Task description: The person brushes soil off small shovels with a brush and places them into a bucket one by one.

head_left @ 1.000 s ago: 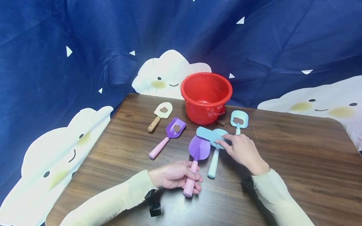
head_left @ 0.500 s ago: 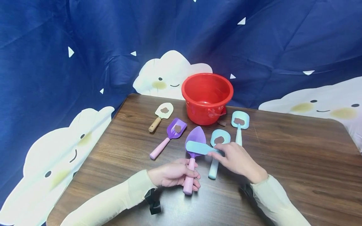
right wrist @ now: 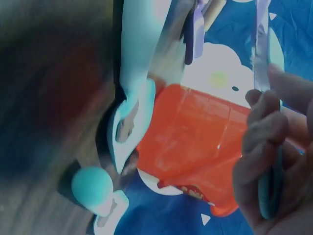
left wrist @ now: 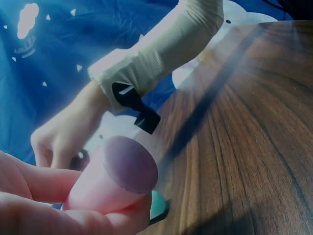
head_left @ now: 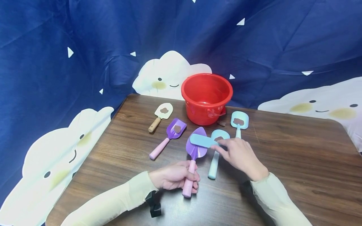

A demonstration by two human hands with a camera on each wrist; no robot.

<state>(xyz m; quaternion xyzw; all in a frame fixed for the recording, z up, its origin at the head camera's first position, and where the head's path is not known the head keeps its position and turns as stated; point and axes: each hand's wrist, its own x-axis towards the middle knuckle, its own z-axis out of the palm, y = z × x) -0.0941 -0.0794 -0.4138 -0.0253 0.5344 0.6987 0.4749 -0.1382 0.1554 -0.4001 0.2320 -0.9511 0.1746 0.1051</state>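
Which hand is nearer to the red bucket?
Right. In the head view, the right hand is in front of the red bucket, toward its right; the left hand is farther in front, toward its left.

Dark brown wood-grain table (head_left: 297, 163), rounded far corners. Red round plastic bucket (head_left: 202, 113) upright by far edge, left of its middle. Small brown piece (head_left: 222, 123) just beside bucket's base. Near far left corner: cream shovel with wooden handle (head_left: 160, 117). Nearer left edge's middle: purple square-ended scoop with pink handle (head_left: 168, 138). Mid-table: pale blue rounded shovel with mint handle (head_left: 215, 159). Toward far edge, right of bucket: light blue square shovel with mint handle (head_left: 239, 126), partly hidden.
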